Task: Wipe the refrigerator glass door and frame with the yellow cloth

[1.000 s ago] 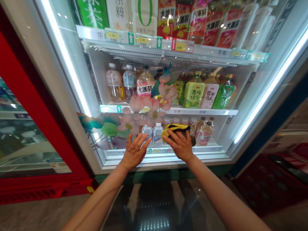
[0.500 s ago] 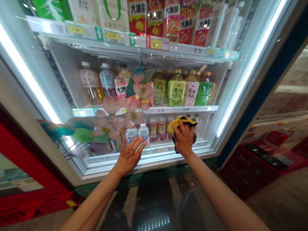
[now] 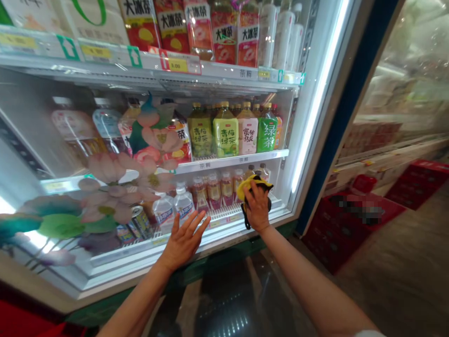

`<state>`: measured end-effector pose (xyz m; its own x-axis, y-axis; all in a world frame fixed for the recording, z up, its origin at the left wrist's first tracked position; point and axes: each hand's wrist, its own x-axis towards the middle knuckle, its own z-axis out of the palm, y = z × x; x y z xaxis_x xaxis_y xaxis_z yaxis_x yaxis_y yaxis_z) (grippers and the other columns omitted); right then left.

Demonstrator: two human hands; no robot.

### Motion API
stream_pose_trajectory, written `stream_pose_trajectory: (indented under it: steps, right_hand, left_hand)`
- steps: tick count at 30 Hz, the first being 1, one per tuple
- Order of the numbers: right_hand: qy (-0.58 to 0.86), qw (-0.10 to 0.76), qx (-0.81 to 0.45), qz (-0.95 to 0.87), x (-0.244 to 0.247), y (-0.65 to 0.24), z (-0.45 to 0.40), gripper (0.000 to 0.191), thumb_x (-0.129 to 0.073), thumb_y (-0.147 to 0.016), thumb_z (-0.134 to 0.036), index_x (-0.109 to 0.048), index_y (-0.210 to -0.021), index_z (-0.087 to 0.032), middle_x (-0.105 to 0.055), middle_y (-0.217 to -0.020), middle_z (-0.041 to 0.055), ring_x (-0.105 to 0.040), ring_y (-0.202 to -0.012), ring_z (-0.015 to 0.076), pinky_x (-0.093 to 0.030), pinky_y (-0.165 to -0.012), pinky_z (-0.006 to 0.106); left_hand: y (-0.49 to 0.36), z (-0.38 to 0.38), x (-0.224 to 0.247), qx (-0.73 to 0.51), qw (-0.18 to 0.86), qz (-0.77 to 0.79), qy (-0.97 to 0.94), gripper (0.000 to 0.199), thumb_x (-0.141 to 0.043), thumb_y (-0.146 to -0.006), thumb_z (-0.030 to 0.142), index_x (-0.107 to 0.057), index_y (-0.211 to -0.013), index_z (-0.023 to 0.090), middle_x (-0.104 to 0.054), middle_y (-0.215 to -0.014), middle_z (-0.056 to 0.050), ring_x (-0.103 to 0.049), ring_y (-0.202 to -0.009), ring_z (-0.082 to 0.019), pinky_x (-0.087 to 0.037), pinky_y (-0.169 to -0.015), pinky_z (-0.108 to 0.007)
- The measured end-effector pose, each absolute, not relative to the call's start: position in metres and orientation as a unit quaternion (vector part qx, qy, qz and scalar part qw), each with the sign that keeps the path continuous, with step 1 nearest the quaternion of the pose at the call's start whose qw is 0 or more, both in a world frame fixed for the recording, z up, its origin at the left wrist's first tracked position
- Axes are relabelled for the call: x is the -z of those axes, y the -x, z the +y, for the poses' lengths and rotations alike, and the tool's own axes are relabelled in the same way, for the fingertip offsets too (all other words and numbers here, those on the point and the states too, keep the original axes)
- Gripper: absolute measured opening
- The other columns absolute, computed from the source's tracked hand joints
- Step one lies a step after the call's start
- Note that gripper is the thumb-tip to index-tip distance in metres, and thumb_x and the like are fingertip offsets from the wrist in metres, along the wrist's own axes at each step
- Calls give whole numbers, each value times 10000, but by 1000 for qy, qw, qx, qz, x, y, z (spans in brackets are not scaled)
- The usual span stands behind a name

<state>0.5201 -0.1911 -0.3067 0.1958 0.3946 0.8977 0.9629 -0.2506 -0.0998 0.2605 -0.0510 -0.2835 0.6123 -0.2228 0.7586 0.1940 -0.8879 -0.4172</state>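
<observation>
A yellow and black cloth [image 3: 250, 185] is bunched under my right hand [image 3: 257, 206], which presses it against the lower right of a glass cooler door [image 3: 224, 175]. My left hand [image 3: 184, 241] lies flat with fingers spread, low on the same glass. Nothing is in that hand. A printed flower decal [image 3: 119, 192] covers the left part of the pane. Behind the glass, clear water bottles [image 3: 184, 201] stand just above my left fingers. Small pinkish drink bottles [image 3: 213, 192] are on the bottom shelf between my hands.
The middle shelf carries several tea bottles [image 3: 226, 135]; larger red-labelled bottles [image 3: 198, 28] line the shelf above. The door's metal frame [image 3: 196, 262] runs along the bottom. Red boxes [image 3: 326, 234] are stacked on the floor at the right.
The view has shifted to the right and closer, so the cooler sits further left. The cloth stays under my right hand on the glass; my left hand remains spread, now a little lower in view.
</observation>
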Motion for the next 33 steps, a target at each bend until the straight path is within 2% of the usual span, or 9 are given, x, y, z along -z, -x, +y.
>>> stream_pose_trajectory:
  steps: [3,5,9,12,15,18,21,27,33]
  right_hand:
    - [709,454,390,-373,324,-527,-199,709,-403,-955,-173,-129,-1606,-234,-154,-1674,155,-214,-1509,345,-295,-1148,642]
    - [723,458,377,-354,349,-514,-199,739,-396,-962,-178,-48,-1612,-224,-119,-1678,172,-207,-1513,352,-333,-1128,633]
    - [722,377,361,-453,361,-493,-189,776,-481,-912,-123,-169,-1594,-322,-219,-1667,114,-313,-1462,357,-319,-1129,654]
    - [706,401,362,-458,333,-520,-191,763,-494,-892,-104,-249,-1568,-359,-276,-1651,81,-313,-1467,340,-267,-1161,660]
    - [700,521,353,-336,324,-557,-203,700,-419,-944,-158,-186,-1594,-276,-201,-1665,133,-218,-1521,313,-265,-1184,623]
    - [694,595,330,-233,344,-563,-213,658,-354,-989,-217,-122,-1605,-198,-161,-1661,191,-158,-1545,300,-253,-1193,618]
    - [710,585,304,-248,353,-551,-213,655,-350,-1002,-227,-103,-1607,-196,-141,-1668,193,-138,-1551,294,-262,-1195,609]
    - [700,556,315,-319,315,-591,-226,654,-375,-980,-202,-176,-1597,-286,-171,-1679,102,-183,-1544,259,-280,-1213,532]
    - [710,583,342,-198,342,-593,-228,686,-318,-1011,-233,16,-1607,-179,-138,-1660,212,-128,-1554,275,-299,-1192,571]
  left_hand:
    - [-267,-55,285,434,232,19,870,684,-524,-903,113,-340,-1542,273,-639,-1374,-62,-272,-1514,-174,-55,-1282,-525]
    - [-269,-57,287,429,231,25,873,676,-524,-907,119,-344,-1541,270,-637,-1378,-63,-254,-1520,-170,-55,-1283,-519]
    - [-279,-62,292,408,228,40,883,645,-503,-907,125,-381,-1525,262,-640,-1375,-64,-259,-1518,-167,-52,-1283,-514]
    - [-290,-68,293,390,224,55,891,598,-487,-899,138,-454,-1484,258,-624,-1397,-63,-268,-1516,-181,-43,-1281,-510]
    - [-299,-73,292,370,222,69,899,575,-473,-892,138,-494,-1456,249,-611,-1414,-58,-240,-1526,-174,-31,-1282,-490]
    - [-309,-77,291,365,212,61,905,576,-456,-899,137,-487,-1462,258,-594,-1435,-49,-224,-1530,-166,-21,-1282,-475]
    - [-323,-83,292,368,204,55,906,587,-454,-916,163,-444,-1493,270,-576,-1454,-48,-240,-1526,-175,-29,-1281,-474]
    - [-356,-98,294,371,187,56,908,663,-447,-910,150,-337,-1550,289,-549,-1478,-46,-316,-1497,-191,-37,-1277,-472]
    - [-380,-106,296,388,156,54,907,703,-462,-906,159,-275,-1571,290,-501,-1514,-62,-292,-1506,-206,-34,-1271,-483]
